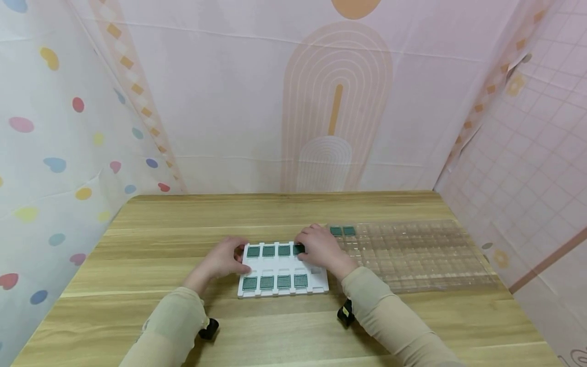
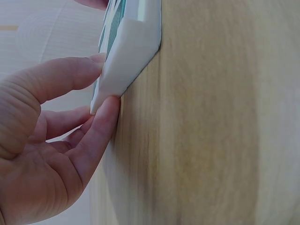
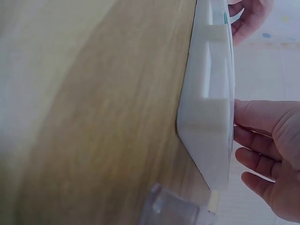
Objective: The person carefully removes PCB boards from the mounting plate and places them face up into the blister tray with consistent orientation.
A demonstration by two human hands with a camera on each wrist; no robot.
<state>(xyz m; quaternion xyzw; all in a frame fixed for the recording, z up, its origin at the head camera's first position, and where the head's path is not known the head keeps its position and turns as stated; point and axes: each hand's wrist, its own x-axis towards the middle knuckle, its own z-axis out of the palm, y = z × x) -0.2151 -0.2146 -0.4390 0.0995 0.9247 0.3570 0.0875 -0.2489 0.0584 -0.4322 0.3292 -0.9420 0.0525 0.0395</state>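
A white tray [image 1: 284, 265] with two rows of pockets lies in the middle of the table, several square green circuit boards [image 1: 284, 282] set in it. My left hand [image 1: 225, 256] grips its left end; in the left wrist view the thumb [image 2: 77, 75] is on the top edge and fingertips are against the side. Over the back row, toward the right, is my right hand [image 1: 321, 247]. Its thumb and fingers pinch a dark green circuit board [image 1: 298, 249] at a back pocket. The right wrist view shows fingertips right at the tray's top face, that board hidden there.
To the right lies a wide clear plastic tray [image 1: 422, 255] with many compartments, close to the white tray. Two green circuit boards [image 1: 342, 231] sit in its back left corner. Wooden table [image 1: 275, 331] surrounds both, with patterned cloth [image 1: 229, 102] behind.
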